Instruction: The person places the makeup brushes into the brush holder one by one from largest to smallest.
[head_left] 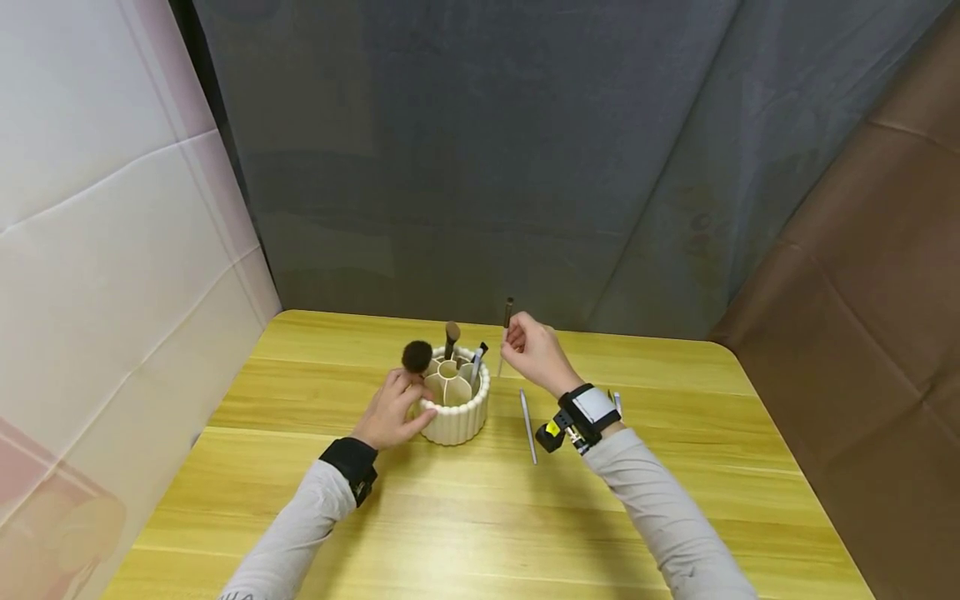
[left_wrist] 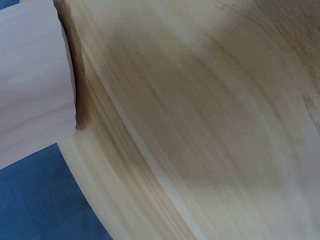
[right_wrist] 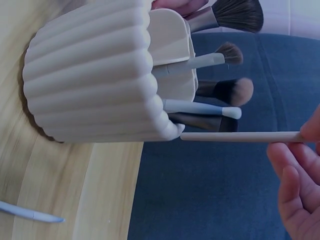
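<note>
1. Slim brush is pinched upright in my right hand, its dark tip above the fingers and its pale handle end just beside the rim of the ribbed holder.
2. I see the holder standing on the bench, split into compartments around a central cup; it holds a large dark powder brush, a brown-tipped brush and a few smaller ones.
3. My left hand rests against the holder's left wall, fingers curved round it.
4. From the right wrist view, the slim brush's handle touches or nearly touches the holder's rim; I cannot tell which.
5. A grey pencil-like stick lies on the bench just right of the holder, apart from both hands.
</note>
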